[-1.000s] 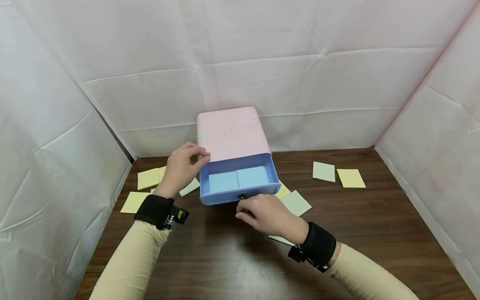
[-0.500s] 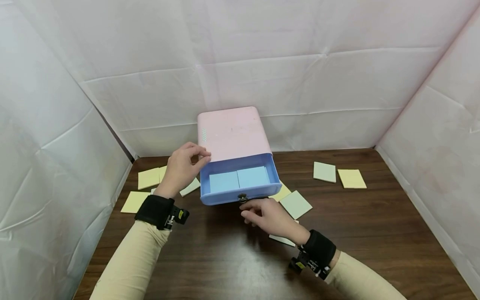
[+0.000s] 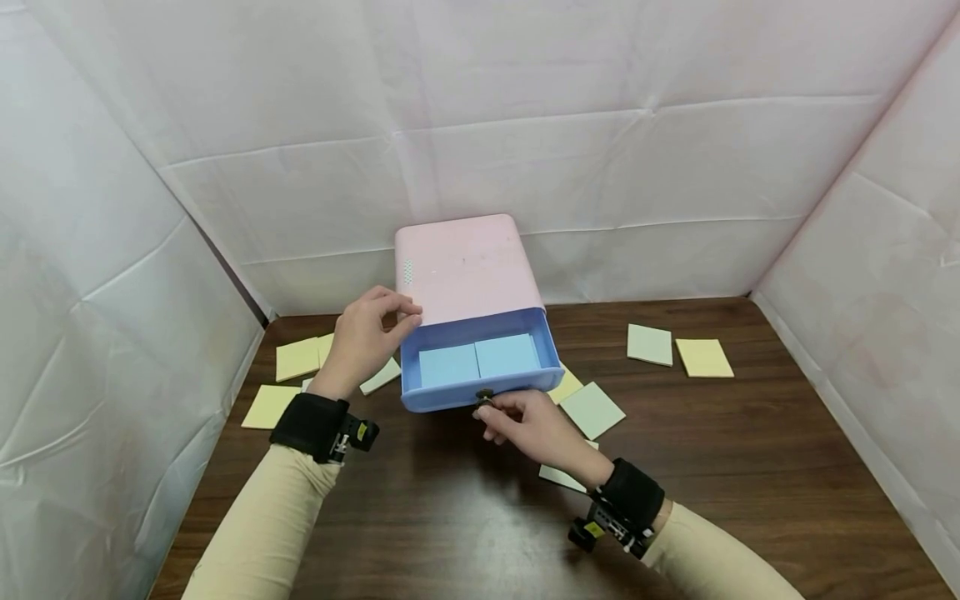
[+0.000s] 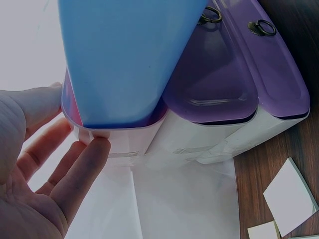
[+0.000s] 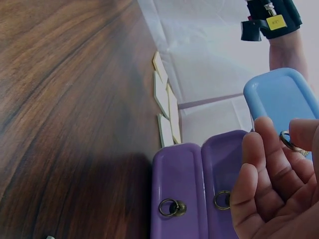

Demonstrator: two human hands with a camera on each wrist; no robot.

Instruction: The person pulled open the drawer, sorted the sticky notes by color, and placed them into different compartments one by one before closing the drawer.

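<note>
White crinkly sheets hang all around a dark brown wooden table (image 3: 450, 517). On the far left of it lie some yellow sticky notes (image 3: 296, 358), flat on the wood.

Next comes the person's left hand (image 3: 363, 337). Its fingers are bent around the left front corner of the pink box (image 3: 465, 267), holding the box steady. From the left wrist view, the fingertips (image 4: 94, 149) press on the box's side, right under the blue drawer (image 4: 129, 64).

In the middle, the blue drawer (image 3: 480, 375) sticks out of the top of the pink box, toward the person. Two blue note pads (image 3: 478, 360) lie side by side inside it. Under it are two purple drawers (image 5: 199, 189), both closed, each with a small ring (image 5: 172, 206).

Just in front of the drawer is the right hand (image 3: 532, 425). Its thumb and fingers pinch the little ring handle (image 3: 483, 397) on the drawer's front.

To move this drawer well, I think the right hand should go straight, not sideways, and slowly, so the drawer does not jam or tip. The left hand should hold the box firmly so it does not slide.

More to the right, green and yellow notes (image 3: 592, 408) lie by the drawer, and two more notes (image 3: 678, 350) sit well apart near the right wall.
</note>
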